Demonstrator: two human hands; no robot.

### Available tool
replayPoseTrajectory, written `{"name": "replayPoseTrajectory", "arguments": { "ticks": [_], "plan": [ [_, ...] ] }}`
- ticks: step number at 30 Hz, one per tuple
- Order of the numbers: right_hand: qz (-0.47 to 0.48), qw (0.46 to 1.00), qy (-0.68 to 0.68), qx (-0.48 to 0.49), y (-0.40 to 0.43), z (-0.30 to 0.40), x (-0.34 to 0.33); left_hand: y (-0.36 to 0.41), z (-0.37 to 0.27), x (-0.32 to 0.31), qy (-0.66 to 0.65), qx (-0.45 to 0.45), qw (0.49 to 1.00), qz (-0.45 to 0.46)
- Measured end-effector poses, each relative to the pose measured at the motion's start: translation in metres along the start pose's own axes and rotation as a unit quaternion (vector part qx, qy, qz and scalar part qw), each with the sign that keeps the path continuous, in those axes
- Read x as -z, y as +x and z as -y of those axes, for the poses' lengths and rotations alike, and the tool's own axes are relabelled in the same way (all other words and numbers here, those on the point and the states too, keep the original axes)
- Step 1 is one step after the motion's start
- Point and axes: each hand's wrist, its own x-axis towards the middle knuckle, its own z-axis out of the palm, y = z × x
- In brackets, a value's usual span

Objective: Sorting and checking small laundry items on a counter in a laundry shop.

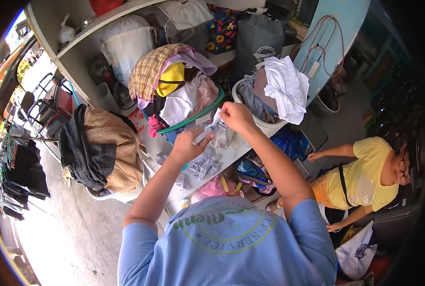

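Observation:
Between my hands, over a white table [230,152], is a white sock [220,134] with dark lettering and a greyish end. My right hand [236,116] pinches its upper end. My left hand [193,143] has thumb and fingers at a pale piece, perhaps another sock, beside it; the exact grip is unclear. Small light-grey garments, bunched up [205,165], lie on the table just below. Beyond my hands stands a green-rimmed basket [194,122] heaped with clothes, a yellow checked cloth [155,69] on top. Right of it, a white basket [257,123] holds grey clothes and a white garment [284,89].
At left, a basket [126,196] bears a brown towel [109,150] and dark clothes. Full bags stand on the shelf [91,26] behind. A person in a yellow shirt [366,175] is at right. Bags sit under the table, and dark garments hang at far left.

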Motion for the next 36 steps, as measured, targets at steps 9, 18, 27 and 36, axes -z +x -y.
{"name": "replayPoseTrajectory", "arguments": {
  "ticks": [9,18,27,36],
  "plan": [
    [0.000,0.998,0.059,-0.009,0.002,0.005,0.004,-0.022,0.035,0.000,-0.030,0.010,0.999,0.008],
    [-0.003,0.995,0.096,-0.026,0.006,-0.002,0.003,-0.035,0.042,-0.006,-0.073,-0.022,0.995,-0.057],
    [0.004,0.994,0.108,-0.037,0.008,-0.008,-0.002,-0.047,0.059,-0.025,-0.038,-0.024,0.999,-0.021],
    [0.010,0.993,0.112,-0.027,0.011,-0.002,-0.001,-0.059,0.056,-0.034,-0.004,-0.033,0.999,-0.005]
  ]
}}
